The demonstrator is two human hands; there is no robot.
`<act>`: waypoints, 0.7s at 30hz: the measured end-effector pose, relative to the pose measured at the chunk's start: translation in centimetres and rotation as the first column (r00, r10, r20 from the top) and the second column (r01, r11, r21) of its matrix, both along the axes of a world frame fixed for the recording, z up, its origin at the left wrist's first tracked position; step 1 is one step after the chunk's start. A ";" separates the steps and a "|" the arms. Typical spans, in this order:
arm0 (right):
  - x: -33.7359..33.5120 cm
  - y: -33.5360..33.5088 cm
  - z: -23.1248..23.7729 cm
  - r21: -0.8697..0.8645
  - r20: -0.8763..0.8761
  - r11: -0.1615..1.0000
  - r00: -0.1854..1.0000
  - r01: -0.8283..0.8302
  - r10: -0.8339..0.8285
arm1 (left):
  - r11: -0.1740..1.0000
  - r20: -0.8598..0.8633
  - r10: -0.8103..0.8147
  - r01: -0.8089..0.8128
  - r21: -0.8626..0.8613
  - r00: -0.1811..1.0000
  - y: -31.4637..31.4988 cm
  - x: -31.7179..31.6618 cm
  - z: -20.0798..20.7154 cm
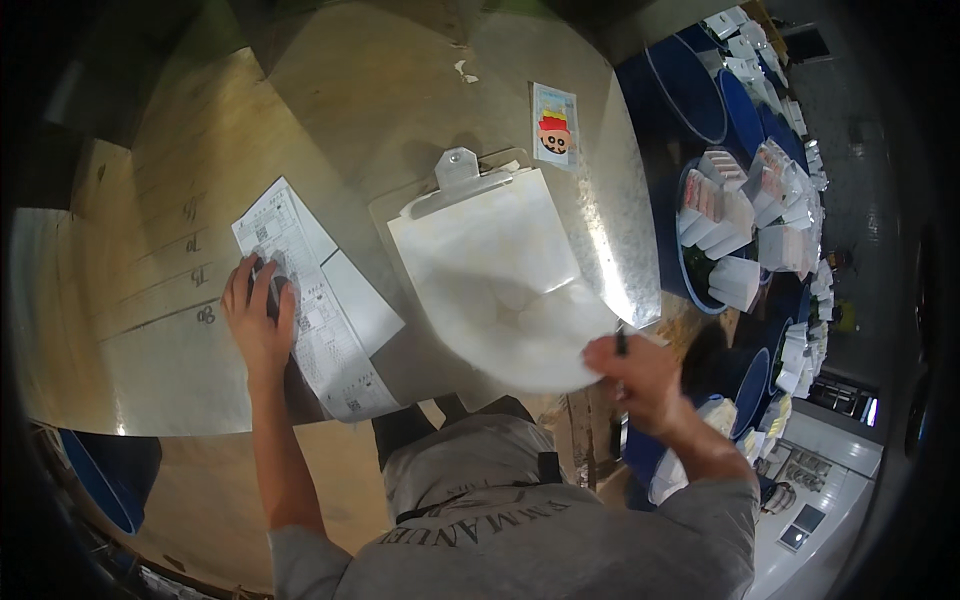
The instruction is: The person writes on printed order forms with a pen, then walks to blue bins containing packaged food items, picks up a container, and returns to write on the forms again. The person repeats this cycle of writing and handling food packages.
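Note:
My left hand (262, 320) lies over printed sheets (318, 310) on the metal table, its fingers apart and bent. A dark grey patch shows under the fingers; I cannot tell whether it is an object or shadow. A plain white sheet (362, 305) sticks out beside the printed ones. Closed at the lower right corner of a clipboard's paper stack, my right hand (640, 380) has a dark pen (621, 345) in it and pinches the top sheet (490, 270). The sheet's lower end is curled up and blurred. The clipboard's metal clip (458, 170) holds its far end.
A small packet with a cartoon face (554, 125) lies beyond the clipboard. To the right, off the table (420, 60), blue tubs (690, 200) hold many white packages (725, 215). Another blue tub (110, 475) stands at the lower left. Handwritten marks run along the table's left side.

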State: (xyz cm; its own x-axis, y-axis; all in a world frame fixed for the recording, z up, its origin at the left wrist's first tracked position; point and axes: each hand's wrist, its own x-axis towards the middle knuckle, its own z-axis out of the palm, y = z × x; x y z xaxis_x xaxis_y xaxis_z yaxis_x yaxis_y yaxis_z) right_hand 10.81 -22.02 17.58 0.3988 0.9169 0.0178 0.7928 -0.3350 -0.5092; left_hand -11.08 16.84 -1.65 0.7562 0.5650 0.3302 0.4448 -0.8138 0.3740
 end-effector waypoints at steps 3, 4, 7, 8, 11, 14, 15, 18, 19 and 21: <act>4.1 3.0 4.6 -0.059 0.016 0.994 0.996 0.088 -0.088 | 1.000 0.001 0.006 -0.006 0.004 1.000 -0.1 0.1 0.3; 5.6 4.8 5.5 -0.011 0.049 0.995 0.994 0.096 -0.095 | 1.000 0.009 0.004 -0.004 0.000 1.000 -0.2 0.2 0.4; 9.9 11.7 7.0 -0.014 -0.058 0.993 0.991 0.118 -0.119 | 1.000 0.009 0.030 -0.030 -0.001 1.000 -0.3 0.1 0.1; 11.8 13.6 7.0 -0.063 -0.009 0.996 0.998 0.057 -0.057 | 0.999 0.017 0.035 -0.035 -0.002 0.999 -0.3 0.2 -0.2; 16.3 19.4 6.2 -0.176 0.026 0.979 0.993 -0.105 0.112 | 0.999 0.023 0.036 -0.037 0.012 0.999 -0.1 0.0 0.0; 19.5 23.3 4.7 -0.245 -0.050 0.935 0.966 -0.258 0.253 | 0.999 0.047 0.023 -0.024 0.022 0.999 -0.2 0.2 -0.3; 19.9 24.4 4.4 -0.275 -0.006 0.924 0.962 -0.265 0.274 | 1.000 0.056 0.020 -0.022 0.021 0.998 -0.2 0.2 -0.3; 21.4 26.7 2.7 -0.344 -0.032 0.907 0.969 -0.242 0.247 | 0.999 0.075 0.014 -0.016 0.030 0.997 -0.4 0.4 -0.1; 21.3 27.5 2.4 -0.358 -0.068 0.905 0.973 -0.232 0.222 | 0.999 0.081 0.014 -0.017 0.032 0.997 -0.3 0.3 0.1; 21.1 28.6 2.0 -0.380 -0.107 0.902 0.979 -0.204 0.176 | 0.999 0.097 0.008 -0.012 0.035 0.995 -0.3 0.2 0.3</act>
State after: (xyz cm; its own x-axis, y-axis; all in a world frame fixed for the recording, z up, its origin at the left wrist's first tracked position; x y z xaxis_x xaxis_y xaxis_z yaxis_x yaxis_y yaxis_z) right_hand 31.92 6.57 19.62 0.2037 0.9044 -0.3750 0.8293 -0.3629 -0.4249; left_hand -10.91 16.50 -1.35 0.7140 0.5587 0.4219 0.4158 -0.8232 0.3866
